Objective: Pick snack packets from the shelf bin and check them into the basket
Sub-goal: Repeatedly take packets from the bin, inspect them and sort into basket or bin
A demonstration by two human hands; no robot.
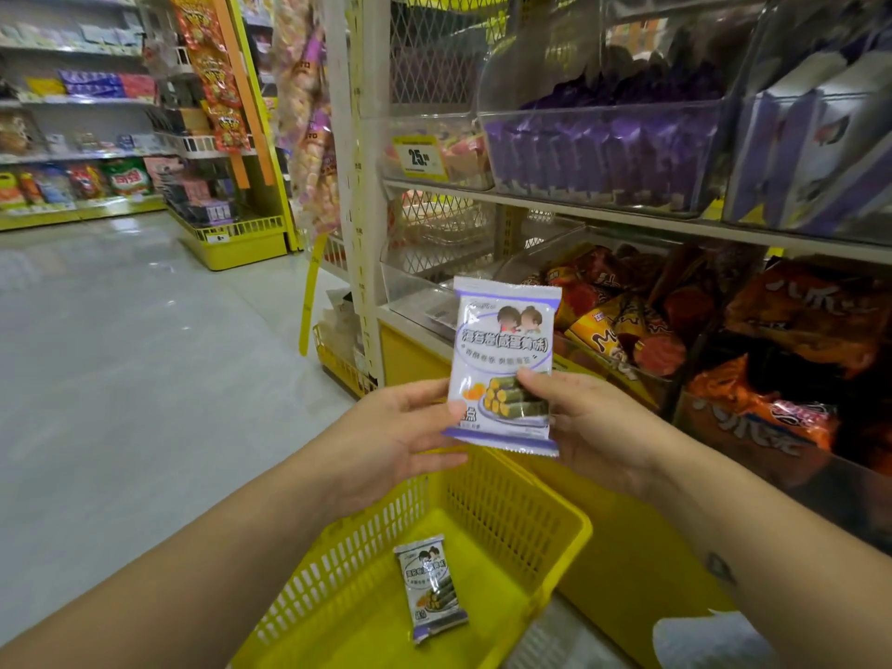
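I hold a white and purple snack packet (504, 340) upright above the yellow basket (555, 528). My right hand (589, 427) pinches its lower right part, thumb on the front. My left hand (400, 427) supports the lower left edge with its fingers mostly straight behind and under it. A second packet of the same kind (429, 589) lies flat on the basket floor. A clear shelf bin (598, 152) at upper right holds several purple packets.
Lower bins (724, 340) on the right hold orange and red snack bags. A price tag (419, 157) hangs on the upper shelf edge. The shelf post (357, 210) stands left of the packet. An open aisle floor (120, 354) stretches to the left, with yellow shelving (231, 234) beyond.
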